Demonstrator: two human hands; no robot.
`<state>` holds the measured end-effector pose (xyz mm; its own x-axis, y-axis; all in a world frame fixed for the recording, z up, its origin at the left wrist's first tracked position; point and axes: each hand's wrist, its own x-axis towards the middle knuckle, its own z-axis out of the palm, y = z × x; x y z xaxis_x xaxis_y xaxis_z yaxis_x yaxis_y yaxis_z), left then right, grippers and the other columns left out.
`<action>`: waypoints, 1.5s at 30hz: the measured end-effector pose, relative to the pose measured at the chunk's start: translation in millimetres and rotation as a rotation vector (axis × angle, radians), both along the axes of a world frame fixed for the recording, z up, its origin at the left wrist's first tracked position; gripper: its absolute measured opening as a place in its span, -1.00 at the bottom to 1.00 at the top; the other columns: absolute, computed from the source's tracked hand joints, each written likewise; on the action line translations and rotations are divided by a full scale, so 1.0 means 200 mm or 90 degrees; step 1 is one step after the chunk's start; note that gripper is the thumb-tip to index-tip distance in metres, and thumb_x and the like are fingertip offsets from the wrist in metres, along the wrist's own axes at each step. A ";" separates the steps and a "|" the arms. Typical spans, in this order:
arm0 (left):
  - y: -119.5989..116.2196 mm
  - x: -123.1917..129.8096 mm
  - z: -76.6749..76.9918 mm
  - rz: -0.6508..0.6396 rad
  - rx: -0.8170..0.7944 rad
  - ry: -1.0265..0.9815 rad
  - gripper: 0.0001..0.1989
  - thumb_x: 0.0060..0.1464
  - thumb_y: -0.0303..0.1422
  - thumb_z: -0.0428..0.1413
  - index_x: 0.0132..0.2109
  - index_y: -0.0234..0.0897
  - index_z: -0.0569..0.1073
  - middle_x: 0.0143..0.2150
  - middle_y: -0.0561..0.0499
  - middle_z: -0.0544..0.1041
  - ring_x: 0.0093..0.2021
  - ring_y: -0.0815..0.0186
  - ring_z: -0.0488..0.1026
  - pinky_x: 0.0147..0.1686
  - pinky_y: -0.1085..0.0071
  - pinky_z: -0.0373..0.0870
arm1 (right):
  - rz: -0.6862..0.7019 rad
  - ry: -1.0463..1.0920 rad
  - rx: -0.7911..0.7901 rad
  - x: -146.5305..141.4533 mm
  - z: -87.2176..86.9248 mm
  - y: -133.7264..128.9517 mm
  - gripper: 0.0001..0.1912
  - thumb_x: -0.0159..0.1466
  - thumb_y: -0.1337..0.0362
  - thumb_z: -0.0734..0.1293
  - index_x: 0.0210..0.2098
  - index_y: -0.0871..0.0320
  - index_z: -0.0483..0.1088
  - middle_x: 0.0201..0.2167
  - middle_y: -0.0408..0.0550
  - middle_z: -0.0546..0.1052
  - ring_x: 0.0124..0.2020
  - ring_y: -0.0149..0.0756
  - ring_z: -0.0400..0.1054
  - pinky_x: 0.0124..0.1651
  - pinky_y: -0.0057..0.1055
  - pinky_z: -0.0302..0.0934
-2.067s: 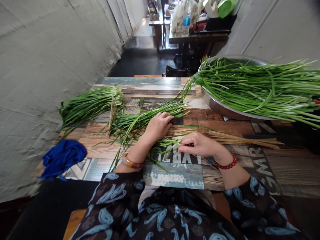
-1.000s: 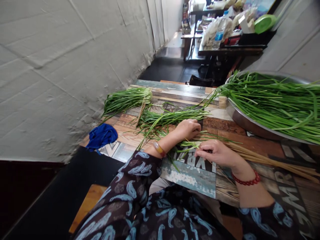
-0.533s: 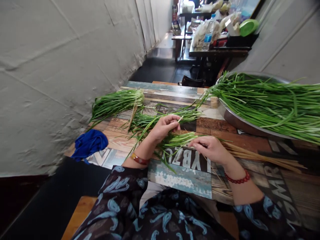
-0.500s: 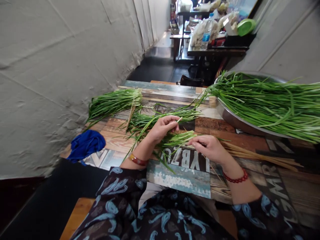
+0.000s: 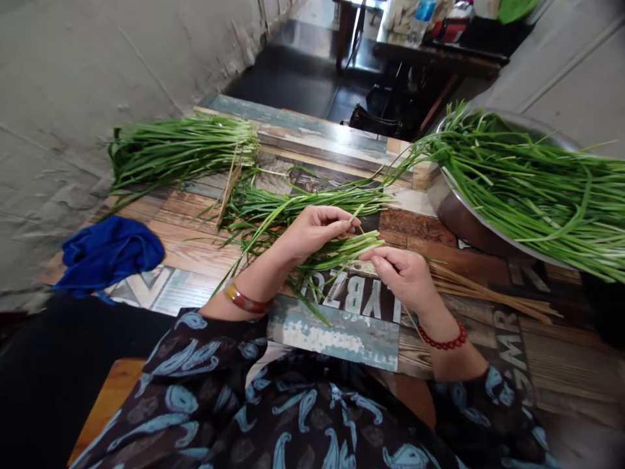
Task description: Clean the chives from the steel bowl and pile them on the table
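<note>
Green garlic chives (image 5: 342, 251) lie in a small bunch below my hands, pale stem ends to the right. My left hand (image 5: 317, 231) is closed above them, pinching a chive stalk (image 5: 355, 213) whose pale end sticks out past the fingertips. My right hand (image 5: 403, 273) is closed in a pinch at the bunch's stem ends. A thin bamboo skewer (image 5: 418, 329) runs through its grip; the tail shows below the palm and the tip near my left fingers. How the skewer meets the stems is partly hidden. More loose chives (image 5: 312, 200) lie just beyond my left hand.
A steel basin (image 5: 456, 212) heaped with chives stands at right. Several skewers (image 5: 493, 293) lie right of my right hand. A bundle of chives (image 5: 185, 150) and some short skewers (image 5: 229, 185) are at far left, a blue cloth (image 5: 112, 251) at the near left edge.
The view has tilted down and come closer to the table. My right hand has shifted slightly against the stem ends; both hands keep their pinch.
</note>
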<state>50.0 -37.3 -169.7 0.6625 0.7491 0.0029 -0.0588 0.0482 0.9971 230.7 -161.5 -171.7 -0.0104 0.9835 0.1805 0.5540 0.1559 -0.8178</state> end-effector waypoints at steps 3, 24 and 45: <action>-0.01 0.00 0.01 -0.003 0.028 0.019 -0.70 0.04 -0.18 0.27 -0.25 -0.38 0.65 -0.37 -0.06 0.62 -0.38 0.38 0.47 -0.32 0.48 0.36 | -0.007 -0.001 -0.004 0.00 0.00 0.00 -0.68 0.37 0.19 0.23 -0.24 0.20 0.60 -0.56 -0.11 0.50 -0.50 -0.34 0.38 -0.42 -0.45 0.24; -0.01 -0.01 0.02 0.034 0.088 0.043 -0.74 0.02 -0.26 0.26 -0.24 -0.39 0.67 -0.30 -0.08 0.66 -0.36 0.35 0.52 -0.37 0.51 0.38 | 0.000 -0.029 0.017 -0.01 0.00 0.00 -0.68 0.35 0.25 0.21 -0.30 0.14 0.62 -0.53 -0.08 0.56 -0.45 -0.27 0.48 -0.29 -0.38 0.37; -0.02 0.00 0.03 0.035 0.061 0.037 -0.72 0.01 -0.20 0.26 -0.35 -0.40 0.62 -0.43 -0.01 0.58 -0.43 0.41 0.40 -0.41 0.50 0.26 | -0.009 -0.014 0.031 -0.02 -0.02 -0.01 -0.70 0.35 0.28 0.23 -0.23 0.14 0.63 -0.31 -0.04 0.68 -0.30 -0.21 0.58 -0.12 -0.33 0.44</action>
